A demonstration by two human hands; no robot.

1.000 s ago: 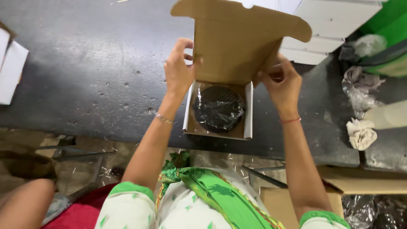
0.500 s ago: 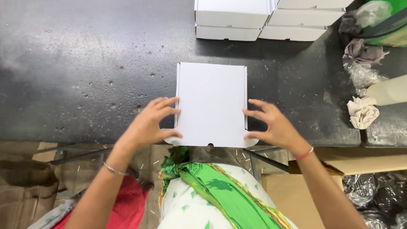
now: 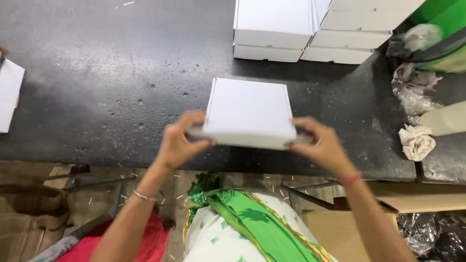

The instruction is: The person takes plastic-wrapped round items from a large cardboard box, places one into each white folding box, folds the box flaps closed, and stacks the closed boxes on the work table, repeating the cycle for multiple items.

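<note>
— Where's the box (image 3: pixel 248 110)?
— Closed, over the table's (image 3: pixel 97 73) near edge. My left hand (image 3: pixel 178 143) and right hand (image 3: pixel 321 145) grip its near corners.

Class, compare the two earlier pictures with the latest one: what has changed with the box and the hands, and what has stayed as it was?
The white box, open a second ago with a dark wrapped item inside, is now shut. The left hand and right hand have gripped its near corners and tipped its near edge up off the dark table. The stacked white boxes and crumpled wrappers have stayed put.
</note>
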